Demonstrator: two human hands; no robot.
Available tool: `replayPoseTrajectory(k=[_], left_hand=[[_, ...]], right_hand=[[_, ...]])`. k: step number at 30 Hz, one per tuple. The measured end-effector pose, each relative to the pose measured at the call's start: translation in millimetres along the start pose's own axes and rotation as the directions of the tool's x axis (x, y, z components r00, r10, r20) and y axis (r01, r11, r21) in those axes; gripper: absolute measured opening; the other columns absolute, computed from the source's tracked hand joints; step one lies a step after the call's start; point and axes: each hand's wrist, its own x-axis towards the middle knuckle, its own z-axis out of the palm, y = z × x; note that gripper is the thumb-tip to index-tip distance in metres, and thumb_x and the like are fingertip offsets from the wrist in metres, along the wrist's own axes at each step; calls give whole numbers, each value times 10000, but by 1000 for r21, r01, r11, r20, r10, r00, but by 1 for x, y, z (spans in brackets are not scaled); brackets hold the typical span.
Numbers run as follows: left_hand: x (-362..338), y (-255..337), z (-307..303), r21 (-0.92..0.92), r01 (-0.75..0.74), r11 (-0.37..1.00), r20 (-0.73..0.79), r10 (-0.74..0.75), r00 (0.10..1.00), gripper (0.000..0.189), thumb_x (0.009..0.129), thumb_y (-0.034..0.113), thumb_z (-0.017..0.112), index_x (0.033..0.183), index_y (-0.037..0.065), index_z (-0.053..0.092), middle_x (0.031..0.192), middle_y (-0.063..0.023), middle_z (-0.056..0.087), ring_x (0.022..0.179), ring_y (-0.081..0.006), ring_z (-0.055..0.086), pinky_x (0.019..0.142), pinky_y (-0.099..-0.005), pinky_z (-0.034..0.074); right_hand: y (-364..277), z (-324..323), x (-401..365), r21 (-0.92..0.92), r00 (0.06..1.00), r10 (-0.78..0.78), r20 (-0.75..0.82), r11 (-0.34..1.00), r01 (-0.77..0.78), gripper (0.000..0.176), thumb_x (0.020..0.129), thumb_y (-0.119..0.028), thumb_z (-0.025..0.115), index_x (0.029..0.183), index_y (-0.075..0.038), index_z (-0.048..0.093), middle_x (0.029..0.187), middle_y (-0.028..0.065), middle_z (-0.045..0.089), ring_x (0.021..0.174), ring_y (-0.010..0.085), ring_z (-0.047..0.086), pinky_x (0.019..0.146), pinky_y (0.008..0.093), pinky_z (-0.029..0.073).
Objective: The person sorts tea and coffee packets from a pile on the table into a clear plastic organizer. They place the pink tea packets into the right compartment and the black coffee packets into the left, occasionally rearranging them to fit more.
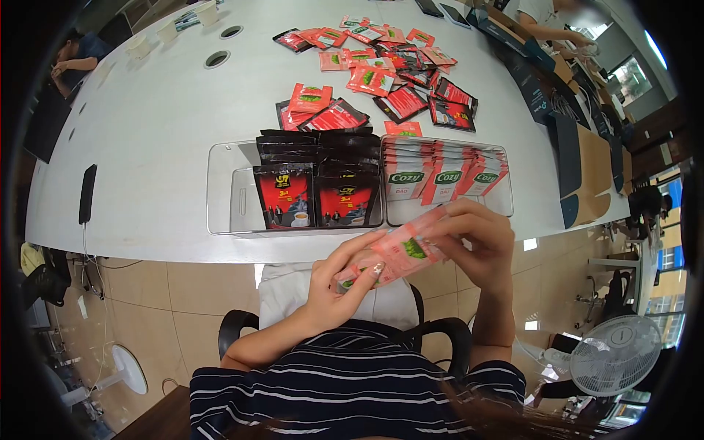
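Pink Cozy tea sachets (396,258) are held between my two hands, over my lap in front of the table edge. My left hand (339,282) grips their lower left end, thumb across the front. At the upper right end, the fingers of my right hand (475,238) pinch them. Just beyond stands a clear plastic bin (508,209) with upright Cozy sachets (449,176) in rows. Beside it on the left, another clear bin (233,229) holds black and red G7 coffee sachets (284,198), with a gap at its left end.
Loose pink and black-red sachets (372,79) lie in a pile behind the bins. A black power bank (88,192) with a cable lies at left. Open cardboard boxes (583,172) line the right edge. Paper cups (167,31) stand far left; a person (546,22) is at upper right.
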Motion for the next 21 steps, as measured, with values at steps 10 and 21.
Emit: replayPoseTrajectory(k=[10,21], left_hand=[[24,-28,-22,241,-541,805,106,533,840,250,752,56,716,953,20,571,938,-142,687,747,-216,694,567,-228,531],[25,-38,-23,50,-336,940,-8,337,941,222,773,-54,651,971,-33,553,938,-215,664,855,-289,677,731,-328,554]], right_hand=[[4,-44,-10,-430,941,-76,-329,900,-77,432,630,144,607,1021,-25,683,883,99,647,745,176,551,666,271,460],[26,-44,19,-728,997,-77,-3,684,50,219,610,-52,757,790,-75,634,900,40,518,842,217,477,675,310,417]])
